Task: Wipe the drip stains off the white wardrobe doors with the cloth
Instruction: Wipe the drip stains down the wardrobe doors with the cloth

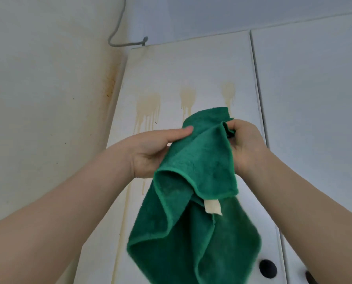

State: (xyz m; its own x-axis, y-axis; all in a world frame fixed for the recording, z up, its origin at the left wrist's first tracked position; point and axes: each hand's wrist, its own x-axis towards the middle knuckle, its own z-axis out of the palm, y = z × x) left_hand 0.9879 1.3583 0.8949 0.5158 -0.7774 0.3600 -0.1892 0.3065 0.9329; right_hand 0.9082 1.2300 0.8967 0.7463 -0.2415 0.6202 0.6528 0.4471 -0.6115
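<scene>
A green cloth (199,201) with a pale label hangs in front of the white wardrobe door (191,70). My left hand (150,152) holds its left upper fold, thumb on top and fingers behind the cloth. My right hand (244,144) pinches the cloth's top right corner with curled fingers. Three yellowish drip stains (148,107) run down the door above my hands, and a long streak continues down the door's left edge below my left wrist. The cloth hides the lower middle of the door.
A second white door (314,89) stands to the right. Two dark round knobs (267,268) sit at the bottom right. The stained side wall (48,99) is on the left, and a grey cable (117,37) runs along the wardrobe's top.
</scene>
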